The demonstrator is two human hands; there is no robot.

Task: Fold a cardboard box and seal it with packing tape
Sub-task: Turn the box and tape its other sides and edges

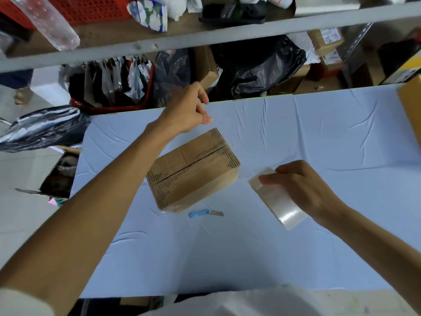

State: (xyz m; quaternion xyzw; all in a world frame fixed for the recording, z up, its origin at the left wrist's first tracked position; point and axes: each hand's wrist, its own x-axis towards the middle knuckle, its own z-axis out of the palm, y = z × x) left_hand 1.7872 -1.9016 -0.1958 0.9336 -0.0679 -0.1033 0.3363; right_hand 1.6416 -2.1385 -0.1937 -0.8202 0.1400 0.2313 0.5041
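A small brown cardboard box [193, 172] lies on the light blue table [296, 137], tilted, its top flaps closed along a middle seam. My left hand [186, 110] hovers above the box's far end with thumb and forefinger pinched together; a faint clear strip seems to run from it toward the roll. To the right of the box, my right hand [303, 188] grips a roll of clear packing tape [278, 199] just above the table.
A blue-handled cutter [205, 213] lies on the table just in front of the box. A cardboard piece [410, 106] juts in at the right edge. A grey shelf rail [205, 39] crosses overhead. Bags and cartons crowd behind the table.
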